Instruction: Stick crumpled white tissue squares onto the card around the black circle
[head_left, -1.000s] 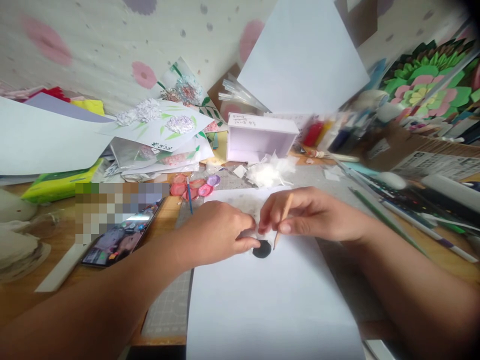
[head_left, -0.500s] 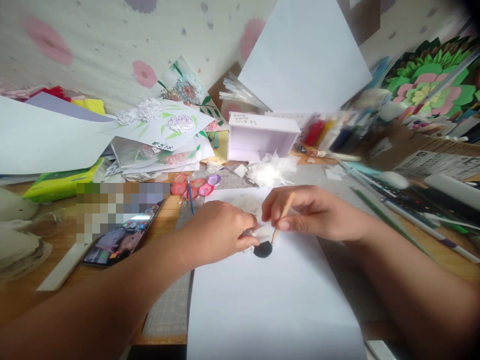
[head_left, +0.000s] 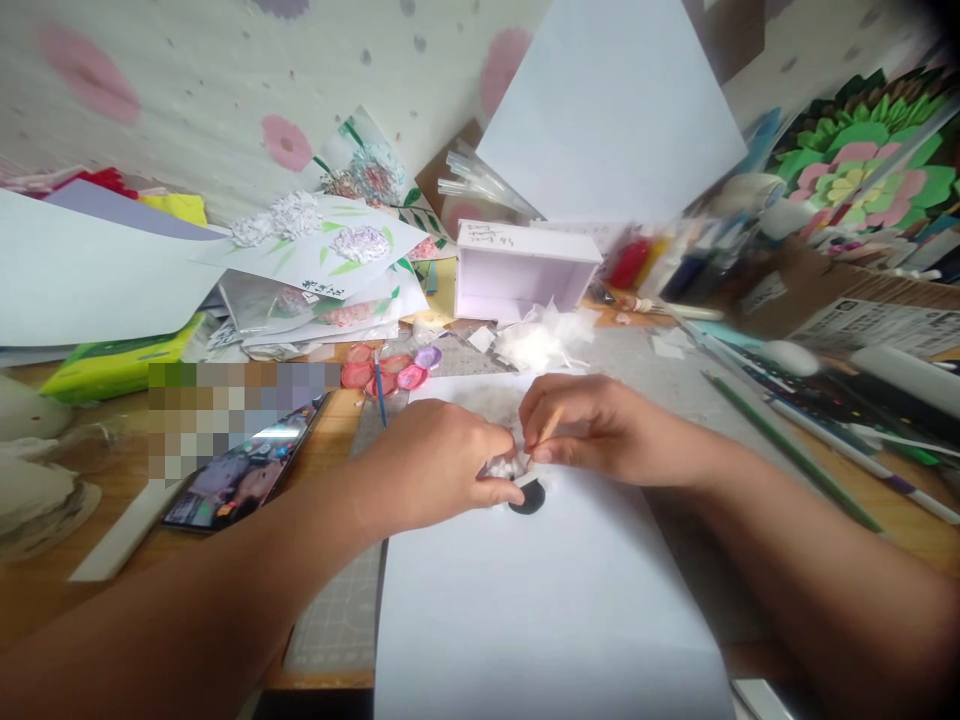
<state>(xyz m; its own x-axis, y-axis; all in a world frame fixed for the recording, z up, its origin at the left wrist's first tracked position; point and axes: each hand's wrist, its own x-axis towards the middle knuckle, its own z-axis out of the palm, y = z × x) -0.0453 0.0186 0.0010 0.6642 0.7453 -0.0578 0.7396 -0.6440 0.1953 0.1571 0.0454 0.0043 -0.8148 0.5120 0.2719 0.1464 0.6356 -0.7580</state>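
In the head view, my right hand (head_left: 607, 430) is closed in a pinch around a thin wooden stick (head_left: 553, 424), its tip pointing down and left. Close beside it, my left hand (head_left: 435, 462) has thumb and fingers curled round a small white piece of thin paper (head_left: 529, 478), which the stick's tip meets. Right below the fingertips a black round spot (head_left: 527, 498) shows, partly covered by that piece. Crumpled white bits (head_left: 504, 466) lie between the hands. Everything rests over a large white sheet (head_left: 540, 600).
Behind the sheet sit a heap of white tissue (head_left: 536, 340) and a pale open box (head_left: 525, 270). Small red and purple paint dishes (head_left: 375, 372) with a blue brush (head_left: 380, 390) stand left of it. A phone (head_left: 247, 470) lies further left, a green pencil (head_left: 787, 450) right.
My right hand has shifted slightly left and the stick's tip has moved from the black spot's right edge to the white piece. My left hand has hardly moved.
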